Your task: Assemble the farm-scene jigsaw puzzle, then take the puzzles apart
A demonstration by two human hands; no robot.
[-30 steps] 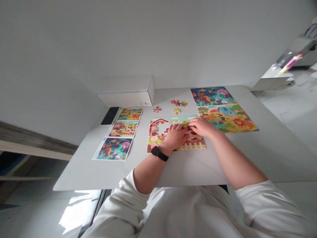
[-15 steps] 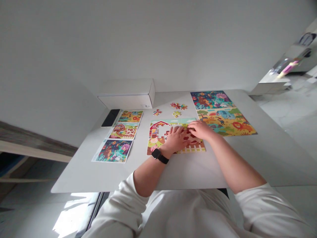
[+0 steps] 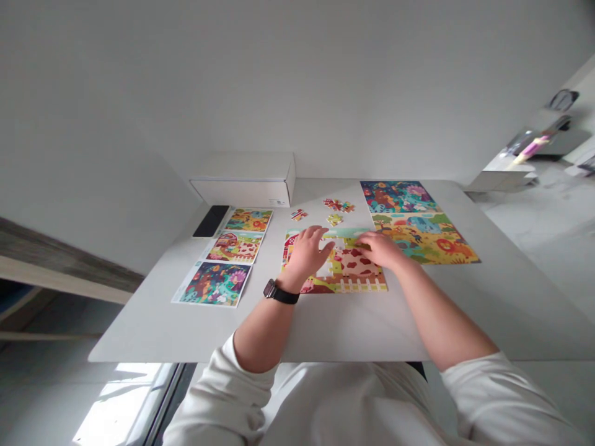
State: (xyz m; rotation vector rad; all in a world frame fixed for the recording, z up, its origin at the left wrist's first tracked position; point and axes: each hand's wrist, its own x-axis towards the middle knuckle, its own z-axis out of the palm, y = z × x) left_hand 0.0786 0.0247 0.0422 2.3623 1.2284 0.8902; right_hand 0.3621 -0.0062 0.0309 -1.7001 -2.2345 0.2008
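A farm jigsaw puzzle (image 3: pixel 359 262), with a spotted cow, a white fence and a red barn, lies in front of me; a gap in its middle shows the table. My left hand (image 3: pixel 307 253), wearing a black watch (image 3: pixel 281 293), is over the barn side with its thumb and fingers apart, and no piece shows in it. At the upper right part of the puzzle rests my right hand (image 3: pixel 379 249), its slightly bent fingers lying on the picture. Beyond the puzzle are loose pieces: a red-and-blue piece (image 3: pixel 299 214), a yellow-green piece (image 3: pixel 334 219) and a red cluster (image 3: pixel 339 205).
Three picture cards (image 3: pixel 235 246) lie in a column at left, beside a black phone (image 3: pixel 211 221). A white box (image 3: pixel 242 186) stands against the wall. To the right lie a dark forest puzzle (image 3: pixel 400 197) and a yellow safari puzzle (image 3: pixel 423 238).
My left hand has moved left off the puzzle's middle to the barn side, uncovering the cow and the gap. My right hand stays at the upper right. The view has shifted slightly.
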